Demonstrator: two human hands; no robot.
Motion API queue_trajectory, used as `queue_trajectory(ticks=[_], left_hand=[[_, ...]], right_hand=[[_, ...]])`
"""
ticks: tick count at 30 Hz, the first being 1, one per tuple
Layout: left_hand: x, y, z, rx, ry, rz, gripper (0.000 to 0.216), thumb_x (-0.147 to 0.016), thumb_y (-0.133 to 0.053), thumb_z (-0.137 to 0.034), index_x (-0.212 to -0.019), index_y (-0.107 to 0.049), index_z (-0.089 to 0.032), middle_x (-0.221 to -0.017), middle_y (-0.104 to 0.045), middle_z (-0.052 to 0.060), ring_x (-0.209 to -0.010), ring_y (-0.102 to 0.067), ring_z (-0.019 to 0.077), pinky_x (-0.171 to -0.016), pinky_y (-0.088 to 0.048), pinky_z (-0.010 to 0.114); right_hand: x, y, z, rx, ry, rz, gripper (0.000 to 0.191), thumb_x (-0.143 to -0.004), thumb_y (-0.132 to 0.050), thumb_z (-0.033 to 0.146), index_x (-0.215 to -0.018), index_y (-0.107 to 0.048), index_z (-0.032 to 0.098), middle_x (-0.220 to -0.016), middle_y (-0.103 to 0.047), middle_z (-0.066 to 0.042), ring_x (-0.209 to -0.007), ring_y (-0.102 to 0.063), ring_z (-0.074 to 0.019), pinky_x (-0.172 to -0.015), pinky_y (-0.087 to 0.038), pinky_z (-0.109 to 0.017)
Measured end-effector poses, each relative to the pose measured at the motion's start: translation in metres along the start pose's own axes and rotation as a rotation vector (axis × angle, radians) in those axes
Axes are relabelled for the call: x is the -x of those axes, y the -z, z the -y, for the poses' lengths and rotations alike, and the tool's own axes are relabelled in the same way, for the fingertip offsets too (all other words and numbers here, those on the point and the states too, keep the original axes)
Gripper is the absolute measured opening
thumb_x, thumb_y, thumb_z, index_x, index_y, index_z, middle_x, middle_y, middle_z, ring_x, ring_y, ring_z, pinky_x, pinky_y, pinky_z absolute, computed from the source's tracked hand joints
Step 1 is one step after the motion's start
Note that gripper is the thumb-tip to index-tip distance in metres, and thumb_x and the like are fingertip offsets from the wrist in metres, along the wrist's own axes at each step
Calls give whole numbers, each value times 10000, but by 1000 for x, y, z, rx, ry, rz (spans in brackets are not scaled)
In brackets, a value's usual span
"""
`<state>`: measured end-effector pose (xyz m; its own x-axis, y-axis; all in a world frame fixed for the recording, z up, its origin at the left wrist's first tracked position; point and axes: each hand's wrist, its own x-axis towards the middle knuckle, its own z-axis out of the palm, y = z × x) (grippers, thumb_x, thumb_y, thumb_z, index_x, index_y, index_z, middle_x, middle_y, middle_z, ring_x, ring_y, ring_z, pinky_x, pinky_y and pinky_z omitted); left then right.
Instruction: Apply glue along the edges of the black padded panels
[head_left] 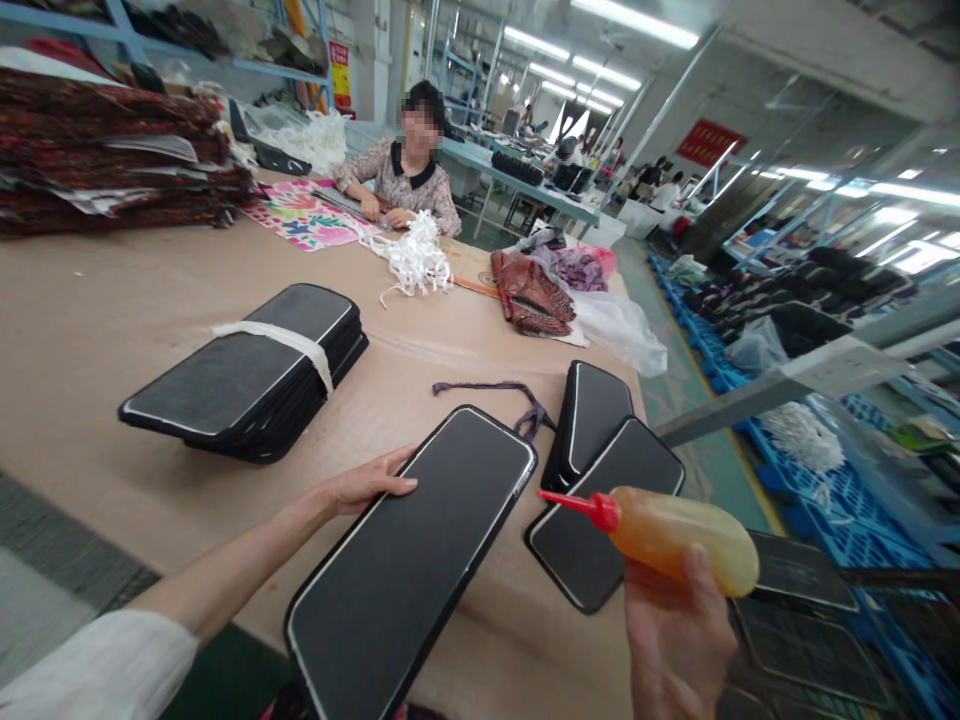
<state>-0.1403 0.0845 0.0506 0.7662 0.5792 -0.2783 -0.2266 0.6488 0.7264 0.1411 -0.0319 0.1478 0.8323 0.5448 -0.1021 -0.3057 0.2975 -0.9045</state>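
My left hand [375,482] grips the left edge of a long black panel [420,560] with rounded corners and a pale line near its rim, tilted in front of me. In my right hand [679,625] is a squeeze bottle [686,535] of amber liquid, its red nozzle pointing left, a little apart from the panel's right edge. Beyond the nozzle, a similar black panel [592,550] lies on the table, overlapping a small stack of panels [596,410]. A bigger stack of panels [247,375], bound with a white strip [281,335], sits to the left.
A dark cord [487,387] lies behind the held panel. Across the brown table [112,300] sits a person [409,180] near white strips [416,255] and patterned cloth [315,212]. Folded brown material [532,290] is at the far right; a metal post [810,370] slants beside the table.
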Motion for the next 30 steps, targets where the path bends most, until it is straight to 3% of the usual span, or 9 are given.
queue_trajectory(ticks=[4,9,15,30], left_hand=[[1,-4,-14,-37,32,-74,797,-686,-687,-274,-1361,-264,-275,-1159,-586,79,-878,-634,205,-755,-508,312],[2,-12,-22,-49,58,-161,805,-686,-682,-288,-1368,-254,-292,-1037,-642,49,-758,-651,168,-667,-509,245],[6,-20,-28,-27,65,-94,800,-671,-687,-276,-1360,-279,-283,-1061,-632,57,-802,-645,190,-674,-503,255],[3,-24,-26,-25,30,-107,743,-647,-685,-270,-1314,-357,-259,-1023,-644,45,-776,-641,173,-662,-493,241]], right_hand=[[2,-4,2,27,53,25,453,-668,-674,293,-1093,-543,207,-1124,-543,-31,-1084,-478,-224,-1007,-289,-476],[1,-2,0,49,77,42,487,-654,-689,283,-1108,-536,196,-1149,-537,-39,-1069,-491,-221,-1009,-284,-489],[-2,1,-3,74,97,39,448,-656,-694,289,-1068,-554,183,-1135,-545,-48,-1045,-507,-225,-995,-297,-503],[-2,6,-4,76,144,18,397,-592,-749,283,-952,-611,189,-1059,-584,-34,-1023,-521,-222,-969,-343,-458]])
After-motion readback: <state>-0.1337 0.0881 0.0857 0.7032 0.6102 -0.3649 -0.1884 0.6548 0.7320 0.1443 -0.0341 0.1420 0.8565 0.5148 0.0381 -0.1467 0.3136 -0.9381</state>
